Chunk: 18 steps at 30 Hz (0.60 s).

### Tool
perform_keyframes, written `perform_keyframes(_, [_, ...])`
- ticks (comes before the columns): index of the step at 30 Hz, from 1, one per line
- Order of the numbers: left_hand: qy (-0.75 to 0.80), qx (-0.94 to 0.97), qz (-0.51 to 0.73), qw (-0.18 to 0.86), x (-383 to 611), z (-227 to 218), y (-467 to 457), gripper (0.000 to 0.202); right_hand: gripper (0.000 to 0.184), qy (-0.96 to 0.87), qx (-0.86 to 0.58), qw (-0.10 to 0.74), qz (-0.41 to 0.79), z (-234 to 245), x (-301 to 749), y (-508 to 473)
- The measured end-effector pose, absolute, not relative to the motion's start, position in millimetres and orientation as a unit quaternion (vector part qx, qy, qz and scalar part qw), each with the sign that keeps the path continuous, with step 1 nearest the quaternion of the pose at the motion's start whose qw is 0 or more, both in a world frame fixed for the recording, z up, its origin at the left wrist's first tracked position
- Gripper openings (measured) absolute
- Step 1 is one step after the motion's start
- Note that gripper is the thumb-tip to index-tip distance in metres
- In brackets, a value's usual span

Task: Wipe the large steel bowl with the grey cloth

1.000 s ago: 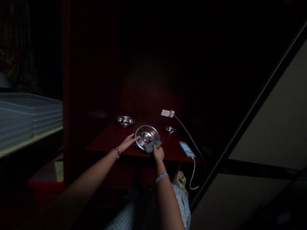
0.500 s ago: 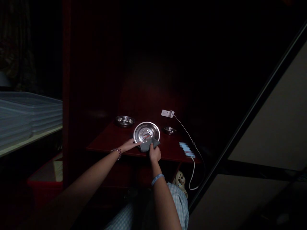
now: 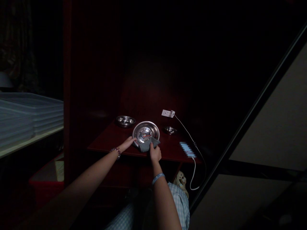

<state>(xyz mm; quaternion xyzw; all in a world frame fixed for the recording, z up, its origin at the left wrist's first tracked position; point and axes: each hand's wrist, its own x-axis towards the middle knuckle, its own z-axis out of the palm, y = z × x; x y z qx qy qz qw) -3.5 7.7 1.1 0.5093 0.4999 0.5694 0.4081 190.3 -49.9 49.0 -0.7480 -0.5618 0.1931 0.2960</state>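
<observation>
A round steel plate (image 3: 146, 130) stands tilted on a dark red shelf (image 3: 110, 140) inside a cabinet. My left hand (image 3: 128, 142) holds the plate's left edge with its fingers. A grey cloth (image 3: 146, 145) is pinched in my right hand (image 3: 155, 154) and pressed against the plate's lower rim. A bead bracelet sits on my left wrist, and my right wrist carries a light blue band.
A steel bowl (image 3: 125, 121) sits behind the plate at left, a smaller steel dish (image 3: 169, 130) at right. A white charger (image 3: 168, 113) with its cable (image 3: 192, 140) leads to a phone (image 3: 187, 149) on the shelf's right end. Stacked plastic trays (image 3: 28, 113) lie far left.
The plate was tipped up more upright and shifted slightly. My right hand moved the cloth left along the lower rim. My left hand slid down to the plate's left edge.
</observation>
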Motion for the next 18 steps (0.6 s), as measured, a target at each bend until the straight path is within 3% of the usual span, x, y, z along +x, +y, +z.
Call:
perform_keyframes(8, [0.521,0.451,0.619,0.377,-10.8,4.0,0.1,0.041,0.049,-0.578,-0.715,0.324,0.224,42.5,189.6,-44.8])
perform_keyframes(18, [0.473,0.447,0.625,0.432,-9.4,5.2,1.5,0.068,0.052,-0.6,-0.7,0.305,0.24,43.3,194.3,-47.0])
